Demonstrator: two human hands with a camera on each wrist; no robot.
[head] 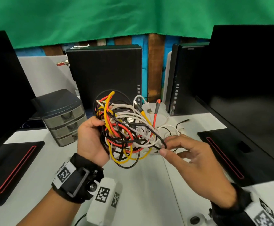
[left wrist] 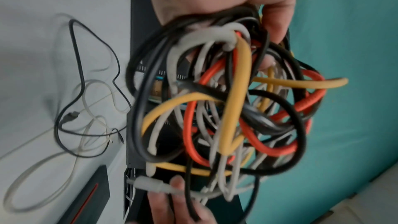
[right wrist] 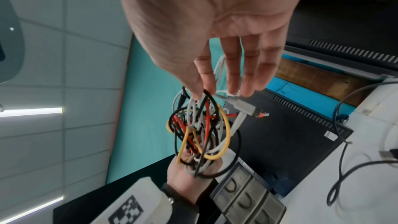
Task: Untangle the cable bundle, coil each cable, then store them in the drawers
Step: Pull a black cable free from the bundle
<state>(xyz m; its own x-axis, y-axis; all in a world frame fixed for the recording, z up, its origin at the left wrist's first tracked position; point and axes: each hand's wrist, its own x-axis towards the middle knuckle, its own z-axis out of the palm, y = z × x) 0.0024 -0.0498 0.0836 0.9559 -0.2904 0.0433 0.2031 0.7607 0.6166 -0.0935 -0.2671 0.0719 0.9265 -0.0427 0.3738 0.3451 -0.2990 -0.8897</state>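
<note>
Head view: the left hand [head: 90, 139] grips the cable bundle [head: 126, 131] above the desk's [head: 141, 193] middle, fingers curled round it. Just right of the tangle, the right hand [head: 193, 162] pinches a black loop [head: 163, 142] at its right edge. The closed drawer unit [head: 64, 118] stands left.

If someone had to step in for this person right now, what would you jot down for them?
Left hand: grips the cable bundle, lifted above the white desk.
Right hand: thumb and forefinger pinch a black loop at the bundle's right edge; the other fingers are loose.
Bundle: black, white, red and yellow cables, still knotted together.
On the desk, right of the bundle: a thin black cable and a white cable, loose and not coiled.
Drawer unit: back left, all three drawers shut.
Done: at most two cables freed.
Left: untangle the rest, coil each, store all.
</note>
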